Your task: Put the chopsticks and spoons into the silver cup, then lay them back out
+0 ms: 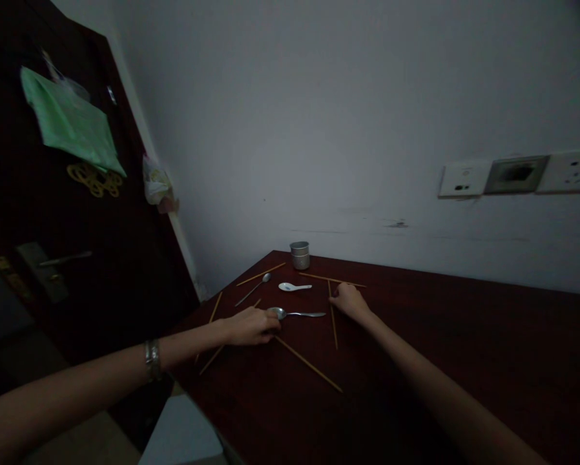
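My left hand (255, 325) reaches in low over the table, fingers curled together at the end of a wooden chopstick (310, 365) that slants toward the front right. A metal spoon (304, 314) lies just past these fingertips, its bowl partly hidden by them. My right hand (350, 301) pinches another chopstick (333, 323) near its upper part. Beyond that hand, a further chopstick (314, 278) lies crosswise. Between the hands and the wall are a white soup spoon (294, 287) and a thin long-handled spoon (254, 289). Under my left forearm, chopsticks (216, 306) are partly covered.
A grey metal cup (300, 256) stands at the back of the dark red table (440, 336), near the wall. Another chopstick (261, 274) lies along the far left edge. Sockets (464, 179) sit on the wall; a dark door (77, 226) is at left. Something pale (181, 433) stands below the table's edge.
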`<state>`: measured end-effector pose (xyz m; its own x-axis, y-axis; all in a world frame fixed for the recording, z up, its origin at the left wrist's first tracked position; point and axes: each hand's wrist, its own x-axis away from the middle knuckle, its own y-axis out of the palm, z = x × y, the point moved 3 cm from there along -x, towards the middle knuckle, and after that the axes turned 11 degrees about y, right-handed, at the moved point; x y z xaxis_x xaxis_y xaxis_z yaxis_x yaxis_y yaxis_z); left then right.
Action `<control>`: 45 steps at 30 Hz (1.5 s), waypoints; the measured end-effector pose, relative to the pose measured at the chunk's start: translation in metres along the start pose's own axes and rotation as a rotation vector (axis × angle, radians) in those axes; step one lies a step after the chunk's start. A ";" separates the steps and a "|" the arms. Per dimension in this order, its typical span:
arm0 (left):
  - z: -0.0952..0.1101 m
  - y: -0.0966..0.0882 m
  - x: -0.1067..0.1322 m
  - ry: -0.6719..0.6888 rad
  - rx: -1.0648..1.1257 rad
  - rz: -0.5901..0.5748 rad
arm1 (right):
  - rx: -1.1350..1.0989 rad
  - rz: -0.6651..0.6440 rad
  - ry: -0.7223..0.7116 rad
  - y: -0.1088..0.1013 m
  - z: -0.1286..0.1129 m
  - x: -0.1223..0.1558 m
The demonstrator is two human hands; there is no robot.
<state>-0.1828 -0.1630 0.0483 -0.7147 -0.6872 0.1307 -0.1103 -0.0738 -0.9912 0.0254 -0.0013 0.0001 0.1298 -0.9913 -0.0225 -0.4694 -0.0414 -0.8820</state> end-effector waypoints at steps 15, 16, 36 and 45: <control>-0.001 0.010 -0.001 0.088 -0.148 -0.024 | 0.128 0.048 0.094 -0.003 -0.016 0.009; 0.000 0.010 -0.001 0.091 -0.152 -0.022 | 0.126 0.054 0.105 -0.004 -0.018 0.009; 0.030 -0.060 -0.033 0.135 0.023 0.048 | 0.041 -0.014 0.270 -0.016 0.003 0.003; 0.028 -0.080 -0.089 0.111 0.631 -0.145 | -0.383 -0.168 0.221 -0.079 0.043 0.020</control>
<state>-0.0910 -0.1166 0.1154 -0.7937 -0.5623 0.2322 0.1915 -0.5932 -0.7819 0.1027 -0.0126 0.0495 0.0620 -0.9681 0.2428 -0.7514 -0.2054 -0.6270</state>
